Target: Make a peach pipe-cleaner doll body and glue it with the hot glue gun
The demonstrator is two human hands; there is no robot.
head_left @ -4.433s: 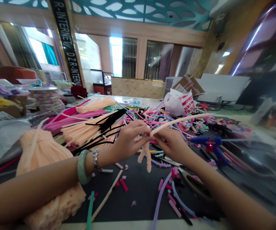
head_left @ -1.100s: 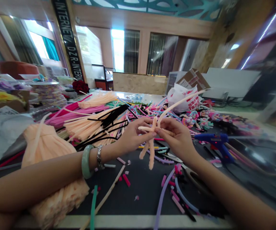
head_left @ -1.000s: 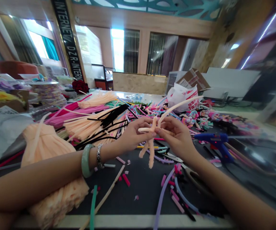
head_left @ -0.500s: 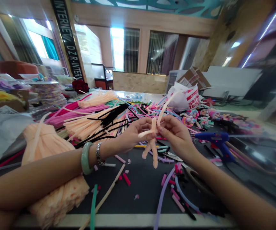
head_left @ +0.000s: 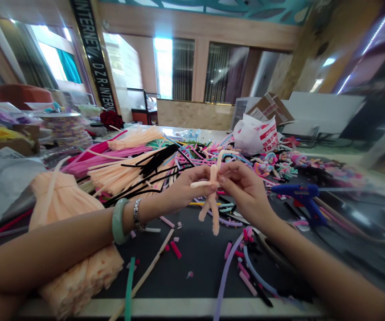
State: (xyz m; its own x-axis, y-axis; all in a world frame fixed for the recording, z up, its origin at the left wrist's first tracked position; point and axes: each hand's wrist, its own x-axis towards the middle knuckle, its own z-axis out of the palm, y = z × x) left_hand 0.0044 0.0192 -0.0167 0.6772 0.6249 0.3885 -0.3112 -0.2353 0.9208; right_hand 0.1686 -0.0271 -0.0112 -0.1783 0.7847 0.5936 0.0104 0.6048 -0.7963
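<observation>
Both hands pinch one peach pipe-cleaner figure (head_left: 213, 209) at the centre of the frame, held just above the black table (head_left: 195, 263). Left hand (head_left: 184, 191) closes thumb and fingertips on a short crosswise stub of it; right hand (head_left: 246, 189) nips the fuzzy stem at the twist, fingers curled tight around it.

The figure is a single piece of soft peach chenille. Two strands hang down below the fingers like legs, one stub sticks out to the left, and one free end curves up above the right hand.

The left wrist carries two bands: one pale green bangle (head_left: 118, 221) and one silver bracelet (head_left: 137, 214).

One blue glue gun (head_left: 297, 194) lies at right of centre, near the right hand but apart from it. One white plastic bag (head_left: 255, 136) with red print stands beyond it. One bundle of black pipe cleaners (head_left: 154, 164) lies across peach ones at centre left. Cut scraps in pink, purple and green are too many to count.
</observation>
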